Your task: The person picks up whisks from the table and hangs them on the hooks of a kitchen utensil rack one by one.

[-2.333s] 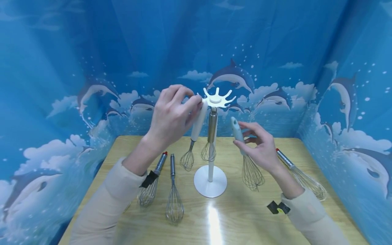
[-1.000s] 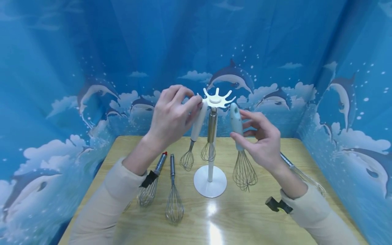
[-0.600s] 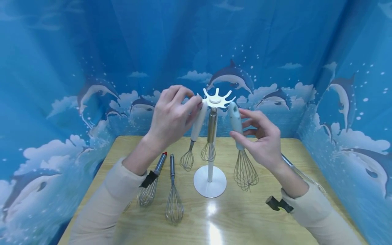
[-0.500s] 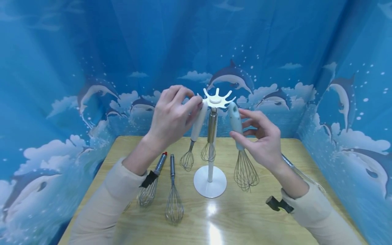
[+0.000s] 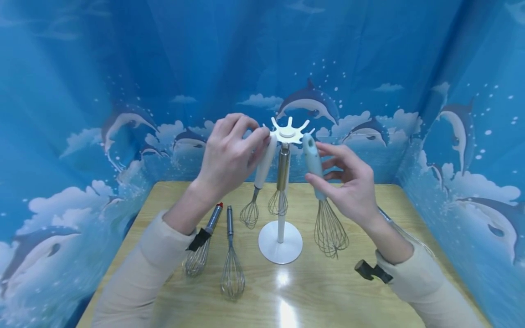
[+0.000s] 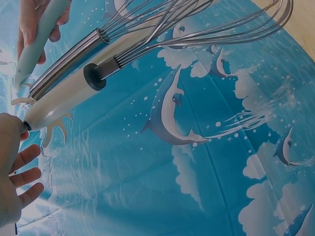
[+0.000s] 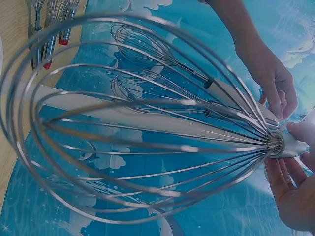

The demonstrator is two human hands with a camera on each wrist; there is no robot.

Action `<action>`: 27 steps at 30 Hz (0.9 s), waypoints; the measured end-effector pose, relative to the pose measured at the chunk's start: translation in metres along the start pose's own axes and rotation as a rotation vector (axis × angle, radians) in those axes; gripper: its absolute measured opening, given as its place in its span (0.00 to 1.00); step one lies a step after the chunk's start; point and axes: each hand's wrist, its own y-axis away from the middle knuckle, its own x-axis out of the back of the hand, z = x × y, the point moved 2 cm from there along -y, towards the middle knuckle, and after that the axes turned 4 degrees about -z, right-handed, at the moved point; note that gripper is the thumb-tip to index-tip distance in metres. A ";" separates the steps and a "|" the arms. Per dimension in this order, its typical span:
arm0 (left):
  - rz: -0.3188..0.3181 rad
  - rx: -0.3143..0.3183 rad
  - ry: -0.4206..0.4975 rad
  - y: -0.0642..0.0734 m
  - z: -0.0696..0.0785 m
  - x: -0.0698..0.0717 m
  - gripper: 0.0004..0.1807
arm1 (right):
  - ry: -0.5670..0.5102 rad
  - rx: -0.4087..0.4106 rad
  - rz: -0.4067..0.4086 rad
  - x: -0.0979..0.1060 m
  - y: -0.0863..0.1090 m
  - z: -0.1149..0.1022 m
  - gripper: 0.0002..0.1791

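On the desk [image 5: 328, 291], at the left, lies a red-tipped steel whisk [image 5: 213, 219], partly hidden by the black strap at the left cuff. Just beside it lies a plain steel whisk [image 5: 231, 241], handle pointing away from the person.

Above these, the left hand [image 5: 231, 150] pinches the top end of a white-handled balloon whisk [image 5: 265, 161] between thumb and forefinger; the left wrist view shows its other fingers spread apart, off the handle. That whisk slants down from the fingertips, its wires above the desk. Its top is at the left prongs of a white pronged stand [image 5: 280, 249]; whether it is hooked on cannot be told.

Next, a metal-handled whisk [image 5: 283, 171] hangs from the stand in front of its pole.

To the right, a pale blue-handled whisk [image 5: 313, 159] is pinched by the right hand [image 5: 350, 177], the thumb on the near side low on the handle, the fingers behind it. Its holed end rises above the fingertips, close to a right-hand prong; contact cannot be told. Its wires hang below the hand.

Farthest right, another whisk [image 5: 385, 216] lies partly behind the right forearm.
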 end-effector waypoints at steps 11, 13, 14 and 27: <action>-0.006 0.003 0.011 0.000 0.000 0.001 0.10 | 0.003 -0.025 -0.009 -0.003 -0.002 0.002 0.36; -0.006 0.004 0.013 0.000 0.000 0.001 0.10 | -0.002 -0.021 -0.006 -0.004 -0.002 0.004 0.36; -0.006 0.005 0.014 0.000 0.000 0.001 0.10 | -0.007 -0.018 -0.004 -0.004 -0.002 0.004 0.35; -0.009 0.004 0.014 0.000 0.000 0.001 0.10 | -0.034 -0.041 0.004 -0.009 -0.001 0.008 0.35</action>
